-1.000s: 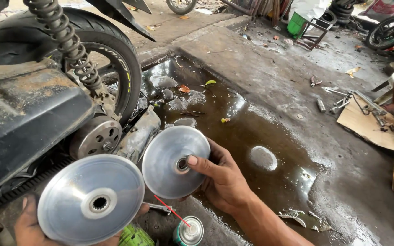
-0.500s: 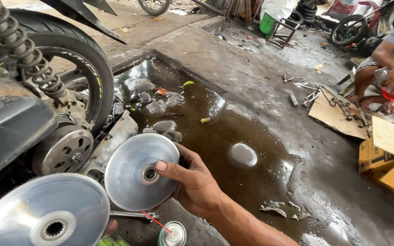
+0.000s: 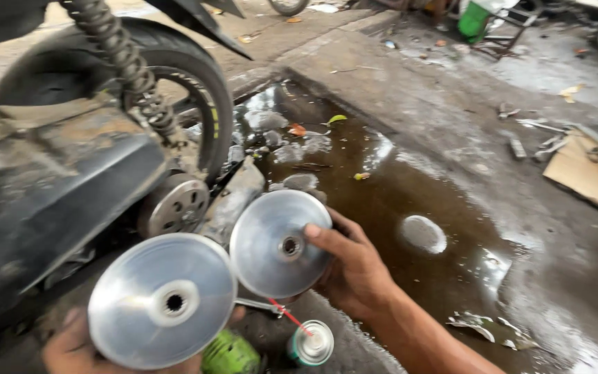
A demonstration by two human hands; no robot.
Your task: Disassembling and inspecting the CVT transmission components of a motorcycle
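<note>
My right hand (image 3: 354,266) grips a shiny conical metal pulley disc (image 3: 275,239) by its rim, thumb near the centre hole. My left hand (image 3: 70,350), mostly hidden behind it, holds a larger, similar metal disc (image 3: 157,301) at the lower left. Both discs face the camera, side by side, almost touching. Just behind them is the open drive side of a scooter, with a round clutch drum (image 3: 173,204) showing.
The scooter's rear tyre (image 3: 205,114) and coil shock (image 3: 126,62) stand at upper left. A spray can with a red straw (image 3: 311,343) and a green object (image 3: 230,354) lie below the discs. A muddy puddle (image 3: 396,201) with stones spreads right; cardboard (image 3: 590,173) lies at far right.
The view has swung left, so the person sitting at the right is out of frame. Both discs stay in my hands and sit higher and further right in view.
</note>
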